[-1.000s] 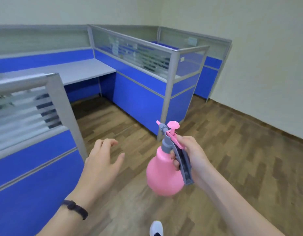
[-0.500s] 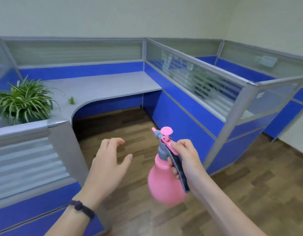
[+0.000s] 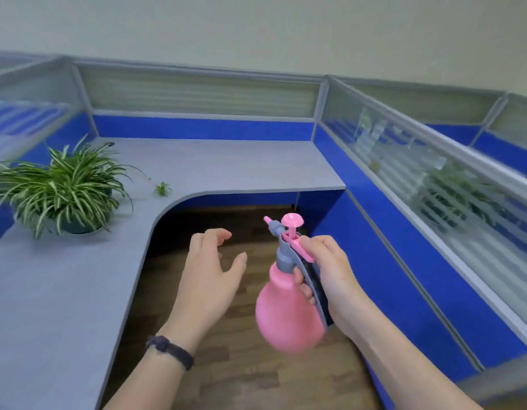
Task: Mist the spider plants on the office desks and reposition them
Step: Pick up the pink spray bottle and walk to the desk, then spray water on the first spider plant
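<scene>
A spider plant point(image 3: 61, 187) in a dark round pot stands on the left part of the grey L-shaped desk point(image 3: 220, 164). A small green plantlet point(image 3: 162, 189) lies on the desk to its right. My right hand point(image 3: 330, 273) grips the grey handle of a pink spray bottle point(image 3: 285, 315), nozzle pointing up and left, held over the floor in front of the desk. My left hand point(image 3: 209, 276) hovers empty beside the bottle, fingers loosely spread. A second plant point(image 3: 451, 190) shows blurred behind the frosted partition at right.
Blue and frosted-glass partitions point(image 3: 374, 161) enclose the cubicle at the back and right. Wooden floor point(image 3: 241, 374) lies under my arms, with a dark recess under the desk curve. A dark band sits on my left wrist point(image 3: 170, 350).
The view has swung left and moved into the cubicle: the plant and desk are now close and fully in sight. Both hands keep the same pose, the bottle still held.
</scene>
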